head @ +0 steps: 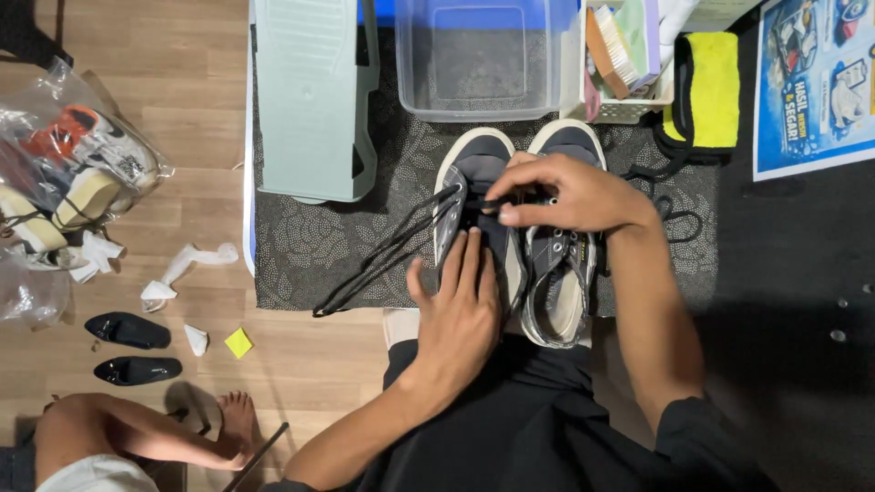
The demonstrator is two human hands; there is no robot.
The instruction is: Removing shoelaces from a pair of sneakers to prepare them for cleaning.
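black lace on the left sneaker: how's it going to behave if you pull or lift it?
Probably floppy: the black lace trails in slack loops across the mat. Likely light, dragging rather than rolling. It may snag where the right hand pinches it at the left sneaker.

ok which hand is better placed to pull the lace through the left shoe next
Right, probably. The right hand already pinches the black lace at the eyelets, while the left hand lies flat on the left shoe, steadying it.

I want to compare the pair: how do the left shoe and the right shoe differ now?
The left shoe is covered by the left hand; the right shoe shows its open inside. The left shoe's lace trails loose over the mat, pinched by the right hand; the right shoe's eyelets look empty. Both are grey with white toes.
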